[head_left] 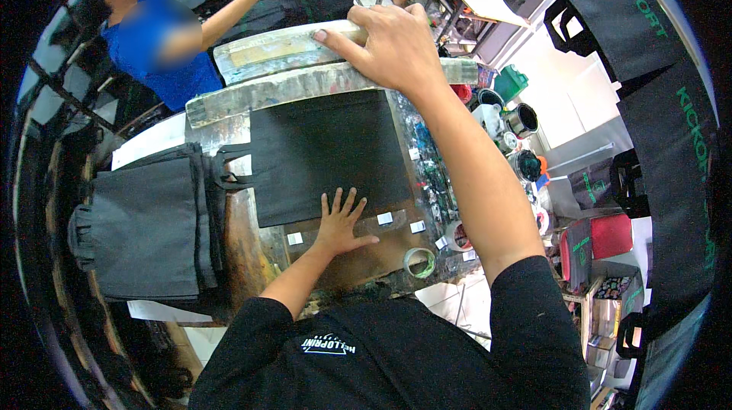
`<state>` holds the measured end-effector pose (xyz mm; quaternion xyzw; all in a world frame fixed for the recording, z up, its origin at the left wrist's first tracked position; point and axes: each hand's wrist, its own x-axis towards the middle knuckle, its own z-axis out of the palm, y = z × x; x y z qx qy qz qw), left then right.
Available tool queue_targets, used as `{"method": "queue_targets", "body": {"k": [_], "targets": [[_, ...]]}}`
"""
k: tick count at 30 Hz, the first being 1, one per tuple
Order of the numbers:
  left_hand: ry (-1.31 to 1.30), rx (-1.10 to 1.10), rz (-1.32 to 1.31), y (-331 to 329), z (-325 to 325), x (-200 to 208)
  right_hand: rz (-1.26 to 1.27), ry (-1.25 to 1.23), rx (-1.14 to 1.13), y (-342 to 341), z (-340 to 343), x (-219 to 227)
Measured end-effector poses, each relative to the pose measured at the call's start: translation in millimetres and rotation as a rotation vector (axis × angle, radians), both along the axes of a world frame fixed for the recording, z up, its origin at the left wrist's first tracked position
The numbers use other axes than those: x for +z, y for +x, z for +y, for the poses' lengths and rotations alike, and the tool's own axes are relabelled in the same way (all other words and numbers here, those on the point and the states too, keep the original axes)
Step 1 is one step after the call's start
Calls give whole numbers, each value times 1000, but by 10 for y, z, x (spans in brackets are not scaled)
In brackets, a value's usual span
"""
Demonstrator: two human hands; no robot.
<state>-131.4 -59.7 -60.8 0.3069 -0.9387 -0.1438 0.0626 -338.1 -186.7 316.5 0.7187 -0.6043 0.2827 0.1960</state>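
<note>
1. At 9 o'clock from the middle of the view, a pile of black bags lies flat.
2. At 10 o'clock, a person in a blue shirt reaches an arm out.
3. At 11 o'clock is a pale bar with paint stains. A longer bar runs just below it.
4. Near the middle, the flat black bag lies on a brown board. Its long way looks like 9 to 3 o'clock, with a strap at the 9 o'clock end. I can't tell if the bars hide some of its top edge.
5. The left hand is nearer to this bag. Its fingers are spread out over the bottom edge, and the bag goes off toward 12 o'clock.
6. The right hand is curled over the pale bar, thumb in front. From there, the flat bag is at 7 o'clock. I can't see how tightly it grips.
7. At 5 o'clock is a tape roll.
8. At 2 o'clock stand some paint cans.
</note>
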Motion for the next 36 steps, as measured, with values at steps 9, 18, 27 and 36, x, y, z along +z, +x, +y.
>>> {"method": "queue_targets", "body": {"k": [9, 18, 27, 36], "targets": [[26, 18, 82, -172, 250, 22, 6, -26, 0, 3, 2, -40], [114, 46, 225, -145, 457, -28, 42, 50, -26, 46, 47, 39], [95, 165, -31, 267, 570, 172, 39, -19, -17, 42, 32, -35], [707, 444, 845, 673, -117, 1411, 53, 30, -8, 106, 302, -160]]}}
